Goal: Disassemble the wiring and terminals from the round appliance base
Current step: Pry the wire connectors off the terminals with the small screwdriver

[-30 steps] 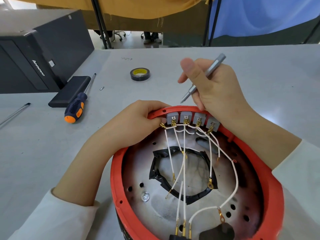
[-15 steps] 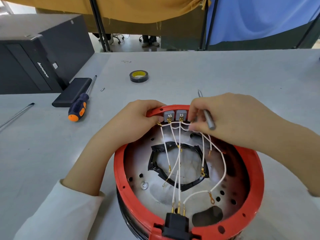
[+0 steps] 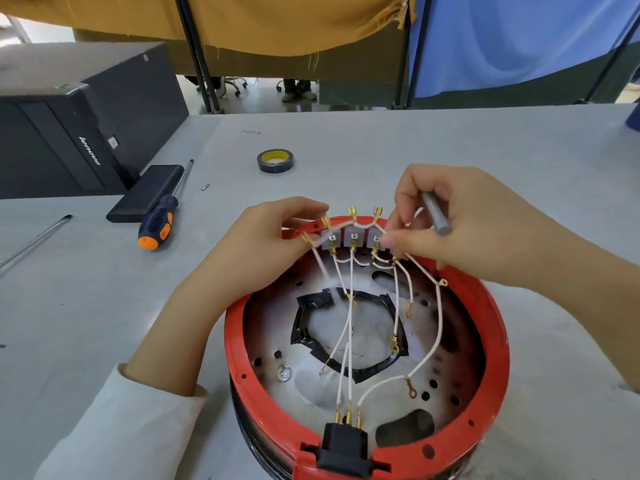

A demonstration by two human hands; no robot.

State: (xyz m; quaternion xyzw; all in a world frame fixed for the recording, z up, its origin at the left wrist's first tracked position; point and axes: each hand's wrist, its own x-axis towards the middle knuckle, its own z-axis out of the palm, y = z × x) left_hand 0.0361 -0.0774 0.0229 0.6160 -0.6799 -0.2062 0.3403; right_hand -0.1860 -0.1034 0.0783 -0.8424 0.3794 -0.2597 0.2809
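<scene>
The round red appliance base (image 3: 491, 344) lies open side up in front of me, white wires (image 3: 349, 327) with brass terminals strung across its metal floor. Grey terminal blocks (image 3: 353, 237) sit in a row at its far rim. My left hand (image 3: 256, 251) grips the far rim and the left end of a wire chain. My right hand (image 3: 460, 220) pinches the right end of that white wire chain (image 3: 363, 225), whose brass spade terminals stand up above the blocks, and also holds a thin grey screwdriver (image 3: 434, 216) in its fingers. A black plug socket (image 3: 343, 448) sits at the near rim.
To the left on the grey table (image 3: 450, 143) lie an orange-and-blue screwdriver (image 3: 157, 223), a black flat box (image 3: 145, 192), a small screw (image 3: 205, 187) and a metal rod (image 3: 34, 240). A black-and-yellow tape roll (image 3: 275, 161) lies beyond the base. A black computer case (image 3: 79, 133) stands far left.
My right hand came down from above the base with the screwdriver and took hold of the wires at the blocks. The wire chain's spade terminals now stand free above the blocks.
</scene>
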